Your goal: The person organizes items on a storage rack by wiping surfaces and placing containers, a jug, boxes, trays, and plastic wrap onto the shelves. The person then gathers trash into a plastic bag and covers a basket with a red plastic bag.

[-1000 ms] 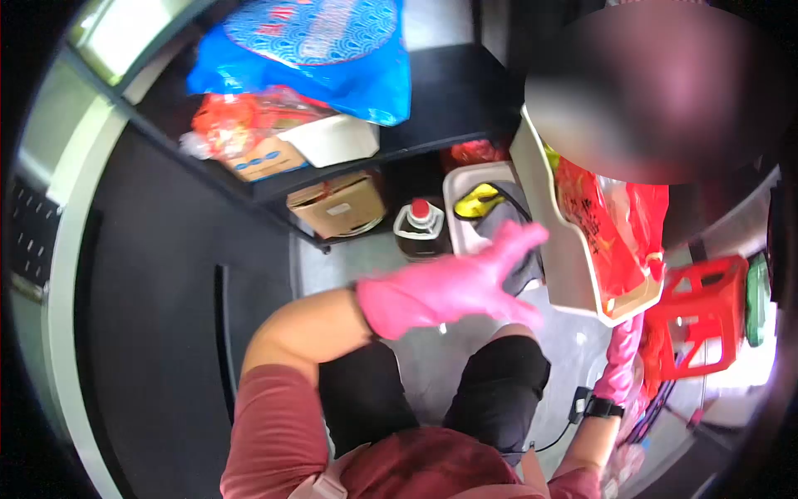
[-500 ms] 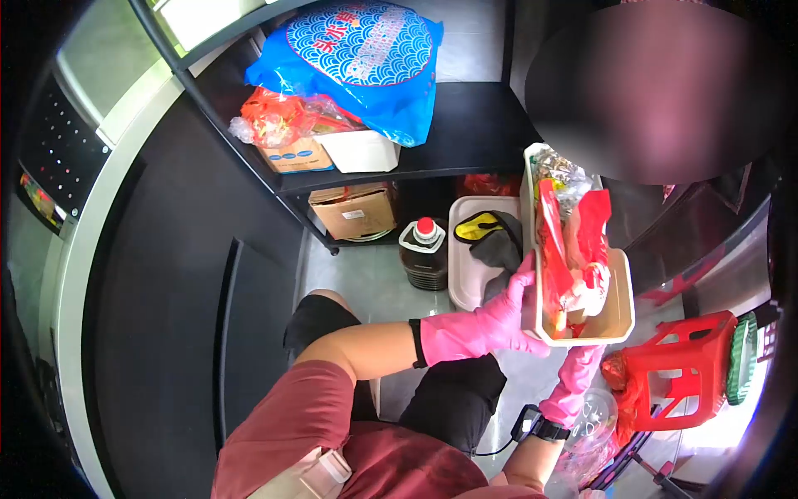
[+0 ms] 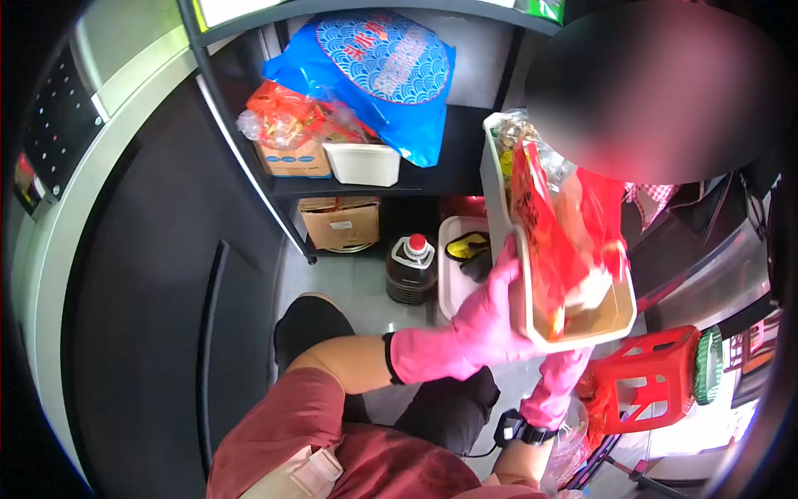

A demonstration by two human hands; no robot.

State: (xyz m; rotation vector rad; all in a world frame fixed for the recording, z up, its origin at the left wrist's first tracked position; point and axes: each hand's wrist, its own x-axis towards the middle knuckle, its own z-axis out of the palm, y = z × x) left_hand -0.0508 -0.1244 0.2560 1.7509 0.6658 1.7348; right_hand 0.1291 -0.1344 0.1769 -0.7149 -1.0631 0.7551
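A cream-white rectangular plastic bin is held up in front of me, tilted, with red plastic packets and a clear crinkled bag inside. My left hand, in a pink rubber glove, grips the bin's left side with the thumb up along the wall. My right hand, gloved in pink too, is at the bin's near underside; its fingers are hidden behind the bin. Just left of the bin, on the floor, sits a pale tray holding a yellow and dark grey cloth item.
A black shelf carries a blue bag, red bags and a white container. Below are a cardboard box and a red-capped jug. A red stool stands at right. A blurred oval covers the upper right.
The bin has come nearer and tilted, with both my hands still on it. My view has shifted slightly, and the bin hides more of the tray.
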